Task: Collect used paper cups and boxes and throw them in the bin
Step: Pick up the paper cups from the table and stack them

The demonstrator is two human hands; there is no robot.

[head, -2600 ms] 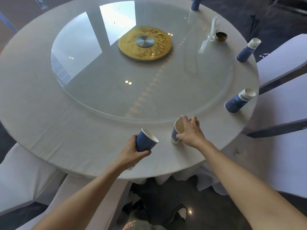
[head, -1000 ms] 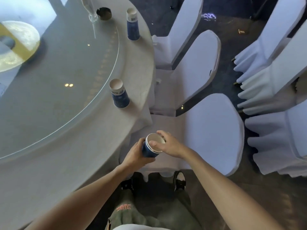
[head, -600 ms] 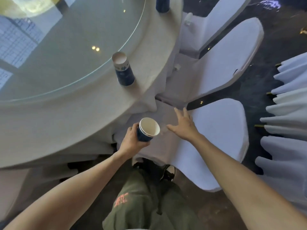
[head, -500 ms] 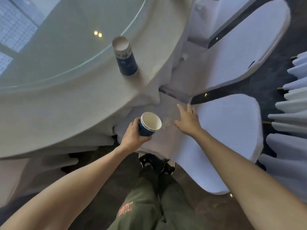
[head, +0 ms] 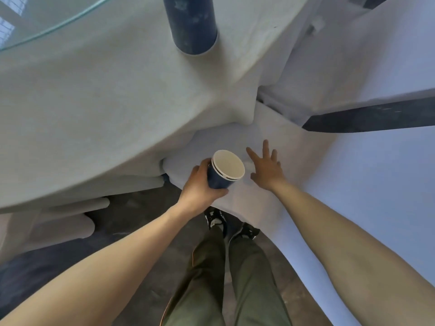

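My left hand [head: 199, 187] grips two nested blue paper cups [head: 223, 174] with white rims, held upright just off the table's edge. My right hand [head: 267, 167] is open to the right of them, fingers spread over a white chair cover, holding nothing. Another blue paper cup [head: 191, 22] stands on the white tablecloth [head: 94, 95] at the top of the view, near the table's rim; its top is cut off by the frame.
A glass turntable edge [head: 47, 24] shows at the top left. White-covered chairs [head: 364, 184] crowd the right side, with a dark gap [head: 376, 118] between them. My legs and shoes [head: 226, 222] stand on the dark floor below.
I have stacked the two cups into my left hand and my right hand has let go and opened. The view has closed in on the standing cup on the table.
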